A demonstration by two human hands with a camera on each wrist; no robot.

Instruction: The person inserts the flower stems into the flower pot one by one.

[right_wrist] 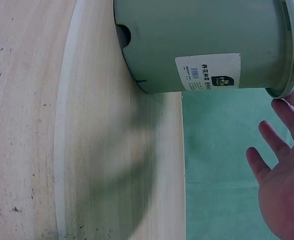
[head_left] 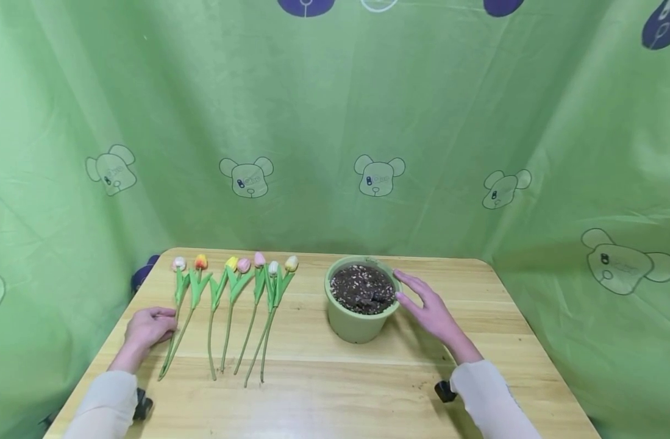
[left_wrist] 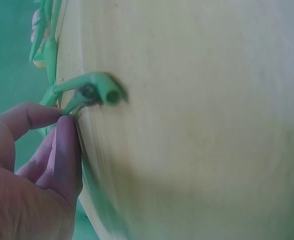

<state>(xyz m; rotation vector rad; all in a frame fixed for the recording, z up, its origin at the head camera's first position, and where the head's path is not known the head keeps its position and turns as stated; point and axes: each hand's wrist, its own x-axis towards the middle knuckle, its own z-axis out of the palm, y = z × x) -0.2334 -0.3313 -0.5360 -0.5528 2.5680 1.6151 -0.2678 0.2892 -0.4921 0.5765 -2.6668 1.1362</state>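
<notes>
With thumb and fingertips my left hand (head_left: pixel 150 328) pinches the stem of the leftmost artificial tulip (head_left: pixel 178 264), which has a pale pink-white bloom. Beside it lies an orange tulip (head_left: pixel 201 262), its stem converging with the first one near the lower end. In the left wrist view the cut end of a green stem (left_wrist: pixel 106 90) shows close to the pinching fingers. My right hand (head_left: pixel 432 312) touches the rim of a light green flowerpot (head_left: pixel 353 326) with spread, relaxed fingers. Dark soil (head_left: pixel 362 286) flecked with white fills the pot, which stands upright.
Several more tulips lie in a row to the right: yellow (head_left: pixel 232 263), pink (head_left: pixel 244 265), white (head_left: pixel 273 268) and cream (head_left: pixel 291 263) among them. All rest on a wooden table (head_left: pixel 313 402). Green curtains (head_left: pixel 313 122) printed with bear heads hang behind and at both sides.
</notes>
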